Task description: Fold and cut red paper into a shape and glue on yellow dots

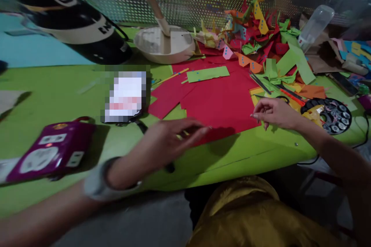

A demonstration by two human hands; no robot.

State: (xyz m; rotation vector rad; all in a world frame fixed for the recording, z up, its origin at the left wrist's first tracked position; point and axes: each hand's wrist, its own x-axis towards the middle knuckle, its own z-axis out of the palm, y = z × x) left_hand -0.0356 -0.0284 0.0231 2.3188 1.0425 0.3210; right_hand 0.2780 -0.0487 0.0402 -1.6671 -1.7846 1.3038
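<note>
My left hand [171, 139], with a pale band on its wrist, hovers at the near left edge of a stack of red paper sheets [217, 100]. Its fingers reach forward loosely, thumb apart from them, and I see nothing held. Over the right edge of the sheets is my right hand [271, 112], its fingers loosely bent with their tips apart and nothing visible between them. A green paper strip [208, 74] with blue dots lies on the sheets. Right of them are scissors [290, 93] with an orange part, partly hidden.
Folded colourful paper pieces [249, 31] are heaped at the back. A fan base [179, 50], dark bottle [87, 34], blurred-out phone-like object [127, 94] and purple box [52, 148] stand left. A round black tray [333, 114] and clear bottle [317, 25] are on the right.
</note>
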